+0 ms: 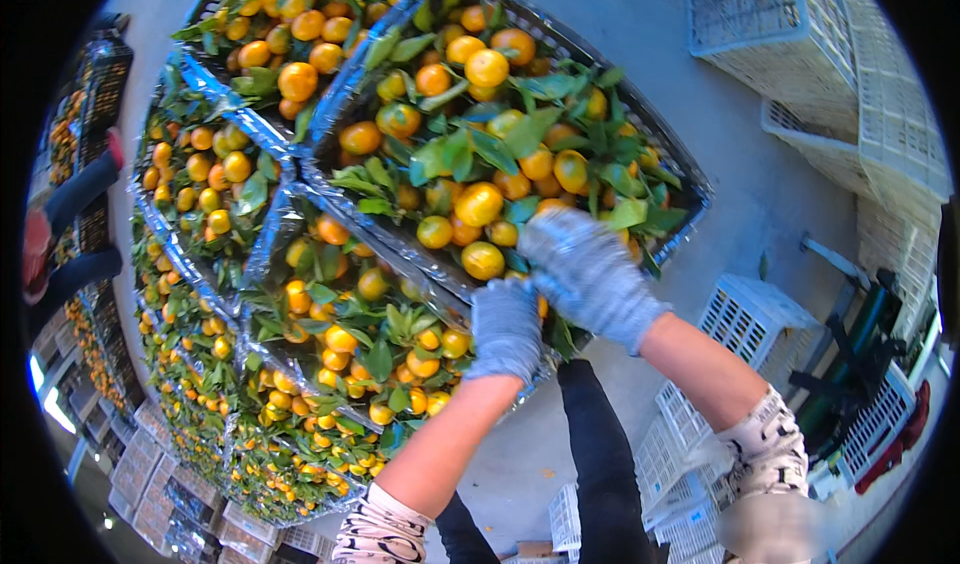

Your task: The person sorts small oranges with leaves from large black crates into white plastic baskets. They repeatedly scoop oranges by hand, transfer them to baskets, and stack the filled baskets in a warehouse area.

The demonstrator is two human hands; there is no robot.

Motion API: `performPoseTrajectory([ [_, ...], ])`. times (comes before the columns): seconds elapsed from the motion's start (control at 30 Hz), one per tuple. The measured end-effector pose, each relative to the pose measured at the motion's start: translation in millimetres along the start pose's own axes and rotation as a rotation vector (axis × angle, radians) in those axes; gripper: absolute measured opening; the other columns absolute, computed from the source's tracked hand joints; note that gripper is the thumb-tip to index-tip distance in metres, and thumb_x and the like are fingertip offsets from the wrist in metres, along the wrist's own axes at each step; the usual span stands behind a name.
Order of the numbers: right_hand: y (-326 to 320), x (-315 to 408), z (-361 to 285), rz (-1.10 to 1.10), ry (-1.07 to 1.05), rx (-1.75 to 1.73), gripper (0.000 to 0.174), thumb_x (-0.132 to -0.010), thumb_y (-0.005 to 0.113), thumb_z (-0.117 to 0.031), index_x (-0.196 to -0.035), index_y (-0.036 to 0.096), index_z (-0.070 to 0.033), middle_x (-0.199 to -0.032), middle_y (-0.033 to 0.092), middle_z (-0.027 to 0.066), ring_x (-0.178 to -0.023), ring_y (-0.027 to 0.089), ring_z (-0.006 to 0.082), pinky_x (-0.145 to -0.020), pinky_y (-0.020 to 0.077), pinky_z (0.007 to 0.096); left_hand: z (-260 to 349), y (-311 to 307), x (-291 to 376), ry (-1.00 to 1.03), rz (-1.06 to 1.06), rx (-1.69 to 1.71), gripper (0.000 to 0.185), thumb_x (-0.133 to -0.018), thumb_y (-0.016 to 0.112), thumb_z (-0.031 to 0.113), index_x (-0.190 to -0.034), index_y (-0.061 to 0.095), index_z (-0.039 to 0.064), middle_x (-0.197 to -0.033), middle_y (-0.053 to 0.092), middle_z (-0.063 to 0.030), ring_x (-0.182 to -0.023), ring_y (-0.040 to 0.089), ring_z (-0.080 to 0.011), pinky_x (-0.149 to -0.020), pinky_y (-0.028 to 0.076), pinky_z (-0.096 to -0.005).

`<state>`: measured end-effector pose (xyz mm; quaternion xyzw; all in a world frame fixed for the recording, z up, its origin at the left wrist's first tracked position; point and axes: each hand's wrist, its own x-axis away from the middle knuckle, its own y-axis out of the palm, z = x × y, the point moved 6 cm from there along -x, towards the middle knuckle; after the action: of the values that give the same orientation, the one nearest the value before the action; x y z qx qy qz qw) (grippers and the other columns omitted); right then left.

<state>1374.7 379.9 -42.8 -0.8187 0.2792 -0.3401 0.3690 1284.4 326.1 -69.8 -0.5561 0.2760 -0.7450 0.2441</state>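
My left hand [504, 330], in a grey-blue knit glove, is at the near rim of a dark plastic crate [679, 151] lined with clear film. Close by on its right, my right hand [589, 271], in a matching glove and slightly blurred, reaches over the crate's near corner. Its fingers are bent down among the fruit. Whether either hand holds anything is hidden by the gloves. Orange and yellow-green mandarins [480, 204] with green leaves [532, 130] fill the crate.
More film-lined crates of mandarins [337, 339] adjoin on the left. White plastic crates [750, 316] stand at the right, with tall stacked ones [780, 46] at upper right. A person in dark trousers [82, 189] is at the far left, beside further fruit crates.
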Motion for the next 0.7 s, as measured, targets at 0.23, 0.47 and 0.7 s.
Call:
performPoseTrajectory([
  [0.23,-35,-20,82,0.316,0.327,0.142,0.063,-0.082,0.061,-0.031,-0.138,0.040,-0.012,-0.136,0.044,0.0140,-0.122,0.043,0.0326,-0.105,0.0293,0.0471,12,8,12,0.184,-0.034,-0.087,0.018,-0.083,0.054,0.015,-0.099,0.060,0.011,-0.094,0.062,-0.0098,-0.091,0.059,-0.0253,-0.077,0.043,-0.0400],
  [0.47,-65,-63,36,0.641,0.073,0.275,0.061,-0.080,0.064,-0.030,-0.134,0.044,-0.013,-0.135,0.044,0.0172,-0.126,0.040,0.0336,-0.106,0.0289,0.0478,2,7,10,0.120,0.119,0.025,0.021,-0.083,0.055,0.016,-0.104,0.060,0.012,-0.096,0.061,-0.0099,-0.093,0.058,-0.0258,-0.083,0.040,-0.0402],
  [0.7,-58,-197,93,0.676,0.329,0.463,0.060,-0.088,0.050,-0.034,-0.143,0.035,-0.019,-0.147,0.033,0.0146,-0.134,0.032,0.0369,-0.100,0.0403,0.0444,5,32,7,0.071,0.177,0.299,0.025,-0.086,0.050,0.015,-0.108,0.060,0.011,-0.106,0.059,-0.0114,-0.109,0.053,-0.0280,-0.106,0.029,-0.0471],
])
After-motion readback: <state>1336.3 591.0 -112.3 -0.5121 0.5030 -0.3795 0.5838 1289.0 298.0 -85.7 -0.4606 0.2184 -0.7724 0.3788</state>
